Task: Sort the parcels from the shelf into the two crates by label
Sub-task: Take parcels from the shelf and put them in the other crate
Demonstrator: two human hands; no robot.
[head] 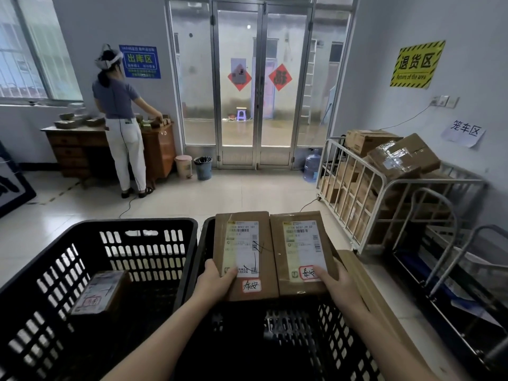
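Two brown cardboard parcels are held side by side over the right black crate (204, 243). My left hand (217, 281) grips the near left corner of the left parcel (244, 292), which bears a white shipping label and a red-edged handwritten sticker. My right hand (339, 284) holds the near right corner of the right parcel (277, 243), labelled alike. The left black crate (132, 224) contains one small parcel (100, 294) with a red-edged sticker, leaning near its left wall.
A metal cage cart (390, 188) stacked with cardboard boxes stands on the right, with metal racks (439, 243) nearer to me. Another person (121, 119) works at a wooden desk (159, 152) at the back left. Two bins and a water bottle (312, 166) sit by the glass doors.
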